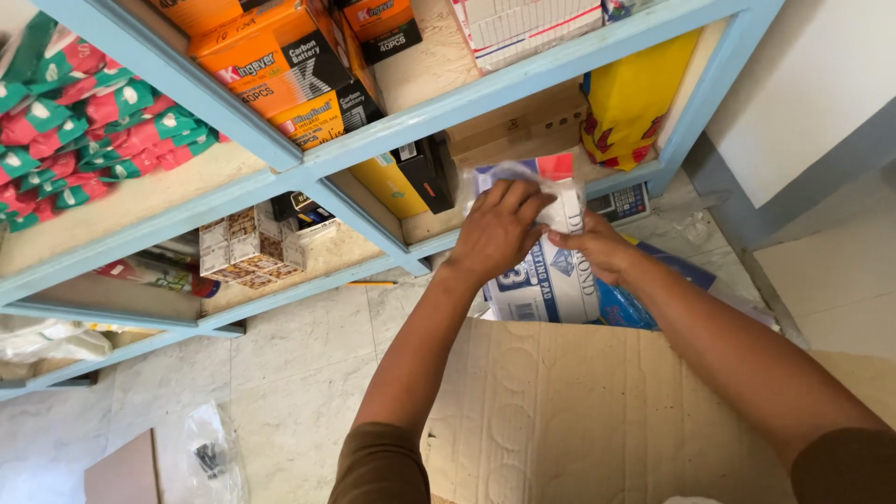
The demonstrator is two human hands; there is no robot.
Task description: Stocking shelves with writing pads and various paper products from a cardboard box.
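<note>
My left hand grips the top of a plastic-wrapped pack of white and blue writing pads with a red strip at its upper edge. My right hand holds the same pack from its right side. The pack stands upright in front of the lower shelf of a light blue shelving unit. Both forearms reach over a large sheet of brown cardboard lying below the pack.
Orange and black battery boxes fill the upper shelf, red and green sachets lie at the left. A yellow bag, a calculator, small patterned boxes and a yellow-black box sit lower. Tiled floor holds a plastic bag.
</note>
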